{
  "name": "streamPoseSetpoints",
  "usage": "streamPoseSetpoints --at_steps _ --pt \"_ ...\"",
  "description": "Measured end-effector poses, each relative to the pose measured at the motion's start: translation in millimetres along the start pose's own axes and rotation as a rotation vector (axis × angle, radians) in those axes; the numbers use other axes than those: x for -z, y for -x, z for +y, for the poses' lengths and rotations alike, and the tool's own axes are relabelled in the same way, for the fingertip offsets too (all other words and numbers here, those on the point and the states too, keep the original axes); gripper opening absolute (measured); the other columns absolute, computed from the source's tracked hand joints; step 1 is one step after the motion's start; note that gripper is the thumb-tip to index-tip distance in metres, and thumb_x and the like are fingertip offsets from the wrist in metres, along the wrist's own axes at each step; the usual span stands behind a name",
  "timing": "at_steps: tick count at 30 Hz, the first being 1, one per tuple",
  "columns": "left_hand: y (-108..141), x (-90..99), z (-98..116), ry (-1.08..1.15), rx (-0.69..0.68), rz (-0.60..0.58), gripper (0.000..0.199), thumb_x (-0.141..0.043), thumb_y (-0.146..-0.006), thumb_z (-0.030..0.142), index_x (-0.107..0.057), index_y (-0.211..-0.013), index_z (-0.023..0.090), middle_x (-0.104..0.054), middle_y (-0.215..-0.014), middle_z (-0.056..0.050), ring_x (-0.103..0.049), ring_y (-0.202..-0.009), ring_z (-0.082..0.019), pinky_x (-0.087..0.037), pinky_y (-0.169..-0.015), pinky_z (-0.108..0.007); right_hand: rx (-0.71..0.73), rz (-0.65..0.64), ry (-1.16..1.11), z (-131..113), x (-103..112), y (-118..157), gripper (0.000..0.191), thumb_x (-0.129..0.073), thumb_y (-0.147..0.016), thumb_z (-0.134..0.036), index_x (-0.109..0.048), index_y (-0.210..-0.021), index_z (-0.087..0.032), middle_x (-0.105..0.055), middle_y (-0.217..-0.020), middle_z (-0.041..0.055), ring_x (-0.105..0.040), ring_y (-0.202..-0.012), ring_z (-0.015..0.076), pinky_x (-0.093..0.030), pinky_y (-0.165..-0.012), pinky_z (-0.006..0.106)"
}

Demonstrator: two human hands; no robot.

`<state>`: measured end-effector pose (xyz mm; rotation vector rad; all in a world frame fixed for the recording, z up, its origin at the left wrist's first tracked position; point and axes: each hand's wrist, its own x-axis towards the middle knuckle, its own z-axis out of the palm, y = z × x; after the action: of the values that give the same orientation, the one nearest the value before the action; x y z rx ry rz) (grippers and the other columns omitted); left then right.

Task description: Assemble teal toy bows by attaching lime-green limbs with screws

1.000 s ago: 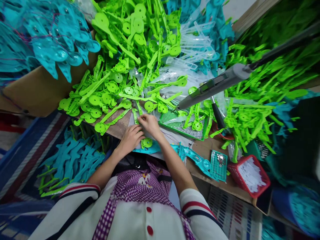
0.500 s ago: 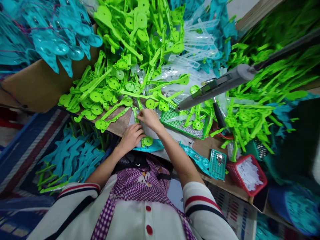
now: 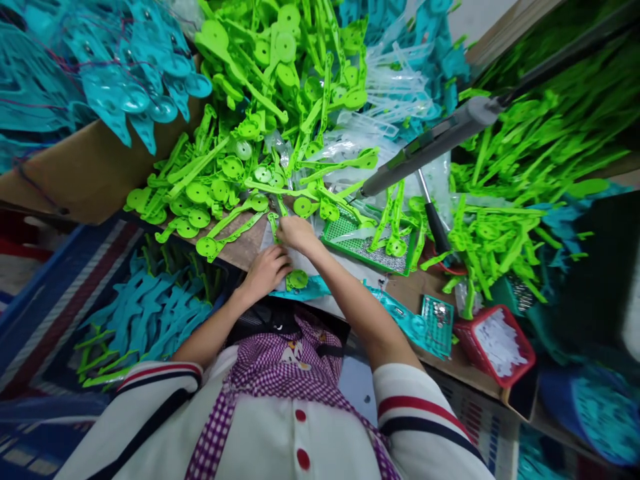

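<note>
My left hand (image 3: 269,272) is closed on a lime-green plastic arm with a round disc end (image 3: 297,279); the disc shows below the fingers and the narrow end above them. My right hand (image 3: 299,235) is closed just above it, near the narrow end. Its fingertips face away, so whatever they pinch is hidden. A teal plastic piece (image 3: 313,289) lies flat under the disc, at the table's front edge. Right of my hands, a green perforated tray (image 3: 345,230) holds small metal pins and some lime-green arms.
A grey hanging screwdriver (image 3: 430,143) slants over the tray. Lime-green parts (image 3: 200,193) are heaped behind my hands. At right stand a small teal tray (image 3: 437,328) with metal bits and a red basket (image 3: 463,340) of white pieces. A blue crate (image 3: 107,267) stands lower left.
My right hand has turned slightly, its fingers now more tucked out of sight. My left hand stays on the green arm. The hanging screwdriver has swung a little, and the whole view has shifted slightly.
</note>
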<state>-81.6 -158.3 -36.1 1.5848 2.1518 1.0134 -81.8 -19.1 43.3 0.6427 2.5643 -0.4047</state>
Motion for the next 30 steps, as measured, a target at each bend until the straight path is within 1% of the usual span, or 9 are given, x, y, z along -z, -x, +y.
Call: streamPoseSetpoints --at_steps 4,6,7,8,11,13,20,25,30 --pt "-7.4 26.2 -11.8 0.063 0.004 0.053 0.022 -0.052 -0.094 0.026 -0.069 -0.105 0.017 -0.069 -0.112 -0.008 -0.064 -0.106 -0.022 -0.052 -0.098 -0.039 -0.028 0.045 -0.060 5.9 -5.7 4.0 0.032 -0.046 -0.091 -0.023 -0.071 -0.109 -0.014 -0.071 -0.114 0.0192 -0.068 -0.106 0.0300 -0.050 -0.081 0.034" --pt "-20.7 43.2 -22.0 0.036 0.040 0.100 0.024 -0.051 -0.093 0.023 -0.068 -0.109 0.017 -0.068 -0.115 -0.009 -0.063 -0.109 -0.022 -0.050 -0.099 -0.038 -0.029 0.069 -0.078 8.8 -9.7 5.2 0.032 -0.046 -0.092 -0.028 -0.070 -0.110 -0.016 -0.071 -0.115 0.0181 -0.067 -0.107 0.0304 -0.050 -0.082 0.035" --pt "-29.4 50.8 -27.5 0.015 0.048 0.085 0.025 -0.051 -0.093 0.021 -0.068 -0.110 0.017 -0.067 -0.118 -0.009 -0.062 -0.111 -0.022 -0.049 -0.101 -0.038 -0.031 0.085 -0.081 9.9 -11.5 5.9 0.032 -0.047 -0.092 -0.030 -0.069 -0.111 -0.016 -0.071 -0.115 0.0176 -0.067 -0.107 0.0302 -0.050 -0.082 0.035" --pt "-38.7 57.1 -32.9 -0.005 0.047 0.042 0.025 -0.052 -0.091 0.019 -0.069 -0.109 0.017 -0.066 -0.121 -0.009 -0.062 -0.113 -0.022 -0.048 -0.101 -0.038 -0.036 0.105 -0.084 10.9 -13.1 6.7 0.033 -0.047 -0.092 -0.032 -0.068 -0.113 -0.017 -0.071 -0.115 0.0169 -0.067 -0.106 0.0298 -0.049 -0.082 0.035" --pt "-64.8 67.6 -47.2 -0.054 -0.010 -0.194 0.024 -0.056 -0.087 0.019 -0.073 -0.104 0.019 -0.066 -0.121 -0.008 -0.063 -0.111 -0.023 -0.047 -0.099 -0.036 -0.059 0.153 -0.108 14.0 -17.3 11.5 0.035 -0.047 -0.094 -0.037 -0.065 -0.116 -0.018 -0.072 -0.112 0.0152 -0.067 -0.103 0.0287 -0.049 -0.080 0.034" --pt "-77.3 69.7 -54.7 -0.070 -0.043 -0.298 0.022 -0.060 -0.084 0.022 -0.074 -0.101 0.021 -0.067 -0.119 -0.007 -0.064 -0.107 -0.023 -0.048 -0.097 -0.035 -0.056 0.169 -0.141 17.1 -20.8 16.2 0.034 -0.046 -0.094 -0.039 -0.065 -0.115 -0.020 -0.073 -0.110 0.0139 -0.068 -0.101 0.0290 -0.048 -0.079 0.035" --pt "-103.0 72.1 -70.4 -0.072 -0.085 -0.484 0.018 -0.068 -0.077 0.026 -0.077 -0.092 0.021 -0.068 -0.107 -0.005 -0.065 -0.095 -0.019 -0.048 -0.089 -0.028 -0.085 0.214 -0.263 30.5 -35.4 23.7 0.031 -0.046 -0.095 -0.041 -0.068 -0.108 -0.024 -0.074 -0.104 0.0093 -0.067 -0.097 0.0263 -0.047 -0.077 0.033" --pt "-106.9 66.6 -64.6 -0.141 -0.078 -0.467 0.014 -0.068 -0.074 0.022 -0.077 -0.085 0.020 -0.067 -0.097 -0.004 -0.064 -0.087 -0.018 -0.048 -0.082 -0.027 -0.090 0.223 -0.302 28.0 -37.3 26.2 0.031 -0.046 -0.095 -0.041 -0.069 -0.108 -0.024 -0.074 -0.102 0.0083 -0.067 -0.095 0.0253 -0.046 -0.077 0.032" --pt "-101.0 65.0 -62.8 -0.157 -0.056 -0.435 0.012 -0.068 -0.075 0.020 -0.077 -0.083 0.020 -0.066 -0.089 -0.004 -0.063 -0.082 -0.018 -0.047 -0.078 -0.027 -0.034 0.236 -0.315 11.2 -47.8 37.7 0.034 -0.038 -0.097 -0.036 -0.066 -0.114 -0.024 -0.073 -0.108 0.0074 -0.066 -0.097 0.0243 -0.047 -0.078 0.033"
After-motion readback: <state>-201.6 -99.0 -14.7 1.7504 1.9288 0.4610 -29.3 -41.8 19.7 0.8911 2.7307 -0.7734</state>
